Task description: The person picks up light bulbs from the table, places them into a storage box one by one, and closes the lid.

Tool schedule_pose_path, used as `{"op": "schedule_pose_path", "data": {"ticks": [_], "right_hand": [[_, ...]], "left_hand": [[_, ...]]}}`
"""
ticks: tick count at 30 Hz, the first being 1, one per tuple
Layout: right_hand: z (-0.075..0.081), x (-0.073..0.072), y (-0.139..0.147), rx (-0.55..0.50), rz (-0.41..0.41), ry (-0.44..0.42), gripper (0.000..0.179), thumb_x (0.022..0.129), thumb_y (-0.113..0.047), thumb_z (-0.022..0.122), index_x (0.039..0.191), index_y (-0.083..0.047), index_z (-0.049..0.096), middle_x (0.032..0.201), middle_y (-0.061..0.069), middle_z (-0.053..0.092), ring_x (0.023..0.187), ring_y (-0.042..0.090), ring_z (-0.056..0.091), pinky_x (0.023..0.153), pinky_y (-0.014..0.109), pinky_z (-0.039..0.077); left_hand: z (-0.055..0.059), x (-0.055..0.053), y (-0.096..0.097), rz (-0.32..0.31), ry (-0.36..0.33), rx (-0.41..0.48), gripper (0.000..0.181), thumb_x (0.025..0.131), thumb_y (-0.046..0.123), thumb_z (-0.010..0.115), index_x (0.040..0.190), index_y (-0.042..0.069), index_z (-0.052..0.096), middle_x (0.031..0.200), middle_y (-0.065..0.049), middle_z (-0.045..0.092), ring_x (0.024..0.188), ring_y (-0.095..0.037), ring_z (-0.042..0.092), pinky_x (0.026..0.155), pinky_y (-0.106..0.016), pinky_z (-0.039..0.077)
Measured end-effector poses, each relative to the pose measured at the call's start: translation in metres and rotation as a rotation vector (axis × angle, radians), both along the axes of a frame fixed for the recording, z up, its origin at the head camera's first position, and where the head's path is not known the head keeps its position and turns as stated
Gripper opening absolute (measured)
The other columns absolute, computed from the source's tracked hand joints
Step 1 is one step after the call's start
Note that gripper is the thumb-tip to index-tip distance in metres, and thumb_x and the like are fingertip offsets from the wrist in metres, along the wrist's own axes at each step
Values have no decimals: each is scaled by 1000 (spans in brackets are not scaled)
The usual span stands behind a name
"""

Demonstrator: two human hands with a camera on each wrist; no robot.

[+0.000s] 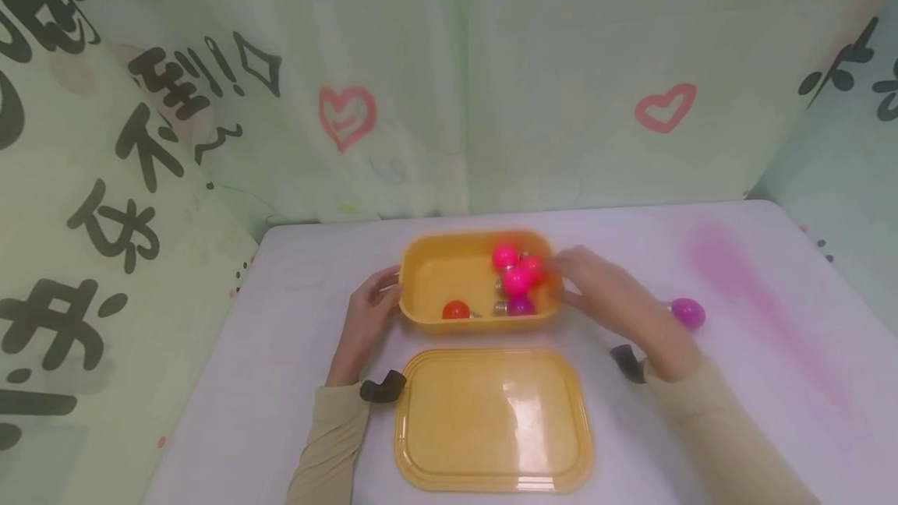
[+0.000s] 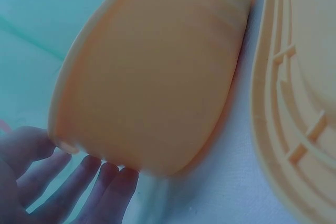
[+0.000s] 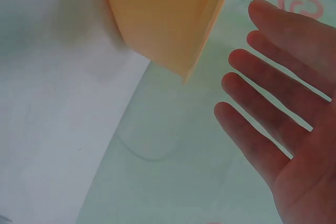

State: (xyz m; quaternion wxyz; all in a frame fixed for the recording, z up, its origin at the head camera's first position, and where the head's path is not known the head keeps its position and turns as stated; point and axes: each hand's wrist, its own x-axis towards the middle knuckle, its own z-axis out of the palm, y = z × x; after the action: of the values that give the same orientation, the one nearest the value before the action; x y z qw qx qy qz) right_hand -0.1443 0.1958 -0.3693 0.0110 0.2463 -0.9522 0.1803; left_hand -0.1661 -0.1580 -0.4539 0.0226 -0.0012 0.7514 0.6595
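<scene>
A yellow plastic box (image 1: 438,271) without its lid stands on the table. Inside lie several small coloured light bulbs with silvery screw bases: pink ones such as the pink bulb (image 1: 517,281), a purple bulb (image 1: 521,306), and an orange-red bulb (image 1: 456,310) apart from the cluster. My left hand (image 1: 368,314) is at the box's left end; its fingertips (image 2: 92,163) touch the outer wall, with the thumb by the rim. At the right end is my right hand (image 1: 603,287), fingers extended and, in the right wrist view, apart from the box and holding nothing.
A yellow lid (image 1: 491,419) lies flat in front of the box, close to its near side. One more purple bulb (image 1: 687,313) rests on the white table (image 1: 744,396), beyond my right forearm. Printed curtains (image 1: 519,61) hang behind the table and at its sides.
</scene>
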Motion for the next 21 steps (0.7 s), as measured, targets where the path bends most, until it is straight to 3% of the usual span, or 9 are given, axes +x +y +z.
{"op": "schedule_pose_path", "data": {"ticks": [7,13,21], "right_hand": [[1,6,15,25,-58,-38,48,86,-17,78,129,-7,62,134,13,60,128,34,52,100,54,50],[-3,8,29,56,-34,28,43,85,-11,78,125,-4,63,126,16,63,122,35,55,98,55,50],[-7,12,45,85,-76,16,41,86,-12,77,123,-3,64,123,16,63,120,35,56,98,55,50]], "left_hand": [[0,0,0,-3,-2,13,46,98,20,63,141,8,53,138,-19,57,126,-32,57,92,-33,56],[1,1,0,0,3,5,45,99,20,63,141,8,54,137,-18,57,124,-32,59,90,-29,56],[0,0,1,0,13,-6,46,98,21,63,141,8,53,137,-19,57,123,-33,59,92,-31,56]]}}
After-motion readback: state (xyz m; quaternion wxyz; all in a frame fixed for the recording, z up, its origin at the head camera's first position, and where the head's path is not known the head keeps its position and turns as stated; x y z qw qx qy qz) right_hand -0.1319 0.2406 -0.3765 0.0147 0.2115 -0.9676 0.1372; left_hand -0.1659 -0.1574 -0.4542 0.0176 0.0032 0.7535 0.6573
